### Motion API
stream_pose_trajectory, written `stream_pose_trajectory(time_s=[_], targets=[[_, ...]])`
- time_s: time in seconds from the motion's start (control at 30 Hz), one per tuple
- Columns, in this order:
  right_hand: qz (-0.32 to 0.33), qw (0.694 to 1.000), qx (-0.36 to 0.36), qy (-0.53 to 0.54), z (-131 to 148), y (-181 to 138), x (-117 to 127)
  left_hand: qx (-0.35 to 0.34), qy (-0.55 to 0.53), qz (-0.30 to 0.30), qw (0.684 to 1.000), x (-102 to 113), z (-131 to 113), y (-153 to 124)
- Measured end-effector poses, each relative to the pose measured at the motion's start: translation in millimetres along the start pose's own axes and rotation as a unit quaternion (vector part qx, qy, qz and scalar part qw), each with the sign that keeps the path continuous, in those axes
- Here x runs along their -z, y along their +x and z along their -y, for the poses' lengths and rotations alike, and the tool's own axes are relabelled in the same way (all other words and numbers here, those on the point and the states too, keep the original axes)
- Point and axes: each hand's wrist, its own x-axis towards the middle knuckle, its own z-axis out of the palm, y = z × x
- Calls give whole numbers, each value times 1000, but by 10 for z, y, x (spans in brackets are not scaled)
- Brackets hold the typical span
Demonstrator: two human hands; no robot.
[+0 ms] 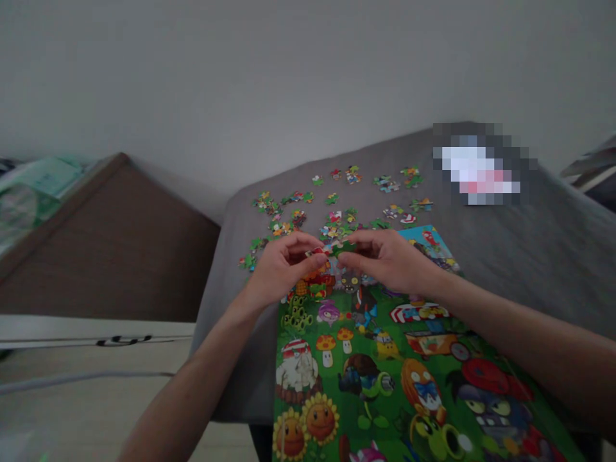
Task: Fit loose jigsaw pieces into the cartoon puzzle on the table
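Note:
My left hand (283, 266) pinches a small red and white jigsaw piece (318, 251) between thumb and fingers. In my right hand (385, 260) is a green jigsaw piece (342, 246), held the same way. The two pieces are close together; whether they interlock I cannot tell. Both hands hover above the far end of a colourful picture sheet (298, 346) printed with cartoon plants and zombies on green. Just beyond my fingers lie several loose jigsaw pieces (341, 228), some of them overlapping.
More scattered pieces (267, 204) spread over the grey cloth-covered table (505, 244) toward the wall. A blurred-out white and pink item (481, 170) rests at the back right. To the left stands a brown wooden panel (120, 256), with a cable (86, 380) below it.

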Motion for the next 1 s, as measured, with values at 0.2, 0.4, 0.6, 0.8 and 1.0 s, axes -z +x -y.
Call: stream_pose_trajectory(time_s=[0.2,0.4,0.6,0.8,1.0], targets=[[-45,997,-59,26,-99,100,280,2,0,-33,999,107,187,23],[-142,951,-141,-234,-185,177,638,-52,37,-43,997,107,302,-29],[-19,991,-136,4,68,52,212,-214,132,-35,967,109,282,-109],[98,965,-165,181,67,-23,-116,-375,215,-5,902,161,281,-129],[61,972,-164,156,-25,10,32,-249,265,-137,922,285,285,-59]])
